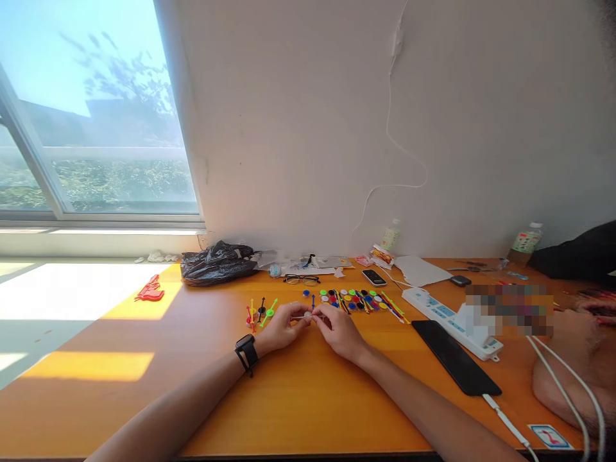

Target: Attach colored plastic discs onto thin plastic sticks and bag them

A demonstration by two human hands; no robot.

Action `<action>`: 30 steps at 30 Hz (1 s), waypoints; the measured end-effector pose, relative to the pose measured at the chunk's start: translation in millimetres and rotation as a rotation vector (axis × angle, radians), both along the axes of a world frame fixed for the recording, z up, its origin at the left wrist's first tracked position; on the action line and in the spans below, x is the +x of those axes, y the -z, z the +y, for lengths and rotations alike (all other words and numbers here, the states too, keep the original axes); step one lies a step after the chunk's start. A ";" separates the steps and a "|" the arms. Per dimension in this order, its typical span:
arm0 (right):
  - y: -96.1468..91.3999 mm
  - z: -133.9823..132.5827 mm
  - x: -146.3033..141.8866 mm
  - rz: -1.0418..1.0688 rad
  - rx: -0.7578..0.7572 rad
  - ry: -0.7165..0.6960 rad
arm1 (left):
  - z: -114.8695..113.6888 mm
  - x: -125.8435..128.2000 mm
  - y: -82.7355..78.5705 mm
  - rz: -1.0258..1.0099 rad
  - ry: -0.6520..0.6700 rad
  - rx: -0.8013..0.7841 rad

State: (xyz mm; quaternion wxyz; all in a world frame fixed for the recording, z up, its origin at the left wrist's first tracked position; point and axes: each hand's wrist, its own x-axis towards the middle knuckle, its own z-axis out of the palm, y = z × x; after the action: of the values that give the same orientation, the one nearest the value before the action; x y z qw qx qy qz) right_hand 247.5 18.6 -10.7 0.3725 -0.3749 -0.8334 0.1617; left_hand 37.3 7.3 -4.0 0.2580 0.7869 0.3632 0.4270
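Observation:
My left hand [283,327] and my right hand [341,332] meet above the table. Between their fingertips is a small white spinner [308,315], a round disc with a thin white strip to each side; its finer detail is too small to make out. Fingers of both hands are pinched on it. Left of my left hand stand several spinners with arrows, among them a black arrow [262,310] and a green arrow [270,312]. Beyond my right hand lie rows of coloured discs [351,292] with loose arrows [395,309] across them. A blue disc [307,293] sits just past my fingers.
Glasses [301,280] and a black plastic bag [216,264] lie at the back. A red toy gun [151,289] is on the left. To the right are a white power strip [445,318], a black phone [455,356] on a cable, and another person's arm [561,378].

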 end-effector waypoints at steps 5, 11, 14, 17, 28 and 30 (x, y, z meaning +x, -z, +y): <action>-2.3 -1.6 -1.4 0.023 0.004 -0.003 | 0.2 0.0 -1.9 -0.047 0.006 -0.001; -1.5 -1.5 -1.5 0.017 0.006 -0.011 | 0.1 0.1 -2.4 -0.078 0.006 0.018; 0.5 -0.2 -0.8 0.006 0.002 -0.006 | 1.7 -0.2 -0.5 -0.053 -0.015 0.022; -0.2 -0.5 -0.8 0.008 0.002 -0.020 | 3.3 -0.5 1.4 -0.033 -0.031 0.033; 9.1 10.9 -4.4 0.244 -0.239 -0.086 | -2.0 5.2 3.2 -0.055 -0.079 0.156; 10.5 14.0 -5.3 0.306 -0.289 -0.108 | -3.4 5.5 5.2 -0.035 -0.097 0.204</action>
State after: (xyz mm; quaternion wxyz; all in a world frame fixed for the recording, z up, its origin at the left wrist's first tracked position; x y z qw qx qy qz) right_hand 242.1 32.5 -21.3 0.4279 -0.3504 -0.7539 0.3545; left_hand 42.8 3.9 -9.2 0.1620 0.7830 0.3510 0.4873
